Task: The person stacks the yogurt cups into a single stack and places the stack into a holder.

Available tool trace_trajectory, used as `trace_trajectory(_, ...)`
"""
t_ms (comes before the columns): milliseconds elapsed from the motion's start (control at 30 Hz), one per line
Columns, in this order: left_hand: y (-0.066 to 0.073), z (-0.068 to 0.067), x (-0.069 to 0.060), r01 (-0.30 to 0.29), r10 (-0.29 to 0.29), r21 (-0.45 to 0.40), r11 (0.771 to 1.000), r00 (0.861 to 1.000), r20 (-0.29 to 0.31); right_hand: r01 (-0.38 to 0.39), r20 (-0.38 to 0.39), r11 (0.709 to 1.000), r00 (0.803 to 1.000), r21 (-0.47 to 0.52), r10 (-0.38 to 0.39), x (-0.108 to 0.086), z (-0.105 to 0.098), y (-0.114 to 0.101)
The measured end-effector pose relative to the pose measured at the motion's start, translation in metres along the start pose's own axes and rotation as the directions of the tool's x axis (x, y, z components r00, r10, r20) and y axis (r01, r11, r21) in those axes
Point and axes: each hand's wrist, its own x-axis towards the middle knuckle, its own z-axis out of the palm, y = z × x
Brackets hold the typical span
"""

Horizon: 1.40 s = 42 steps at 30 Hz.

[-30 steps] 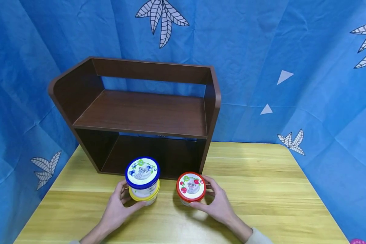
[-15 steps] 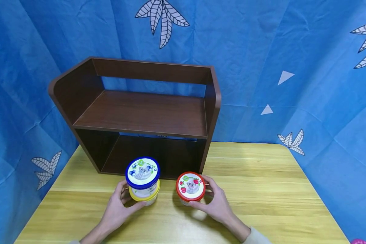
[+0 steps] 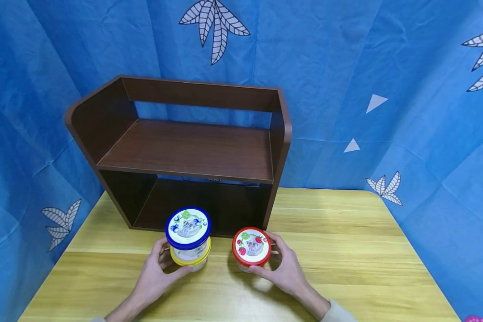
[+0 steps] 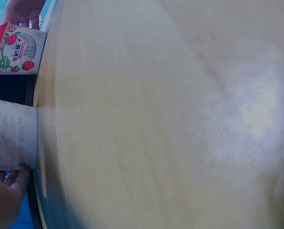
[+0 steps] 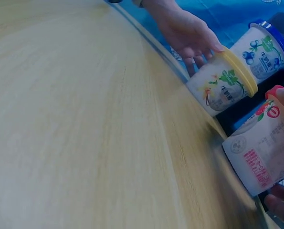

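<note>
My left hand [image 3: 154, 270] grips a paper tub with a yellow lid [image 3: 202, 256], thumb at the near side and fingers round the left. On that lid stands a second tub with a blue lid [image 3: 188, 229] and blueberry pictures. To the right, my right hand [image 3: 285, 269] holds a tub with a red lid [image 3: 251, 247] and strawberry pictures between thumb and fingers. The right wrist view shows the yellow-lidded tub [image 5: 220, 88] below the blue-lidded tub [image 5: 262, 53]. A gap separates the stack from the red-lidded tub [image 5: 263, 145].
A dark brown two-tier shelf [image 3: 193, 150] stands on the wooden table [image 3: 338, 250] just behind the tubs. Its upper side panels rise at left and right. A blue curtain [image 3: 318, 67] with leaf prints hangs behind and at both sides.
</note>
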Motion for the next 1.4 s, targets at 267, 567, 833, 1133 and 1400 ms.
trace_trajectory(267, -0.001, 0.000, 0.001, -0.004, 0.004, 0.002, 1.000, 1.000, 0.003, 0.015, -0.008, 1.000, 1.000, 0.006, -0.015, -0.003, -0.001, -0.001)
trace_trajectory(567, 0.001, 0.001, 0.001, -0.006, 0.006, -0.004, 1.000, 1.000, -0.006, 0.036, -0.017, 0.999, 0.999, -0.002, -0.036, -0.009, -0.008, -0.009)
trace_trajectory(833, 0.002, 0.001, 0.001, -0.003, 0.003, -0.010, 1.000, 1.000, 0.005, 0.076, -0.035, 0.997, 0.996, -0.030, -0.077, -0.012, -0.014, -0.017)
trace_trajectory(1133, 0.001, 0.001, 0.000, -0.004, 0.004, -0.005, 1.000, 1.000, -0.001, 0.066, -0.046, 0.998, 0.997, 0.004, -0.066, -0.011, -0.015, -0.033)
trace_trajectory(1400, 0.000, 0.001, -0.001, -0.009, 0.009, -0.005, 1.000, 1.000, -0.004, 0.133, -0.055, 0.990, 0.990, 0.049, -0.130, -0.007, -0.012, -0.049)
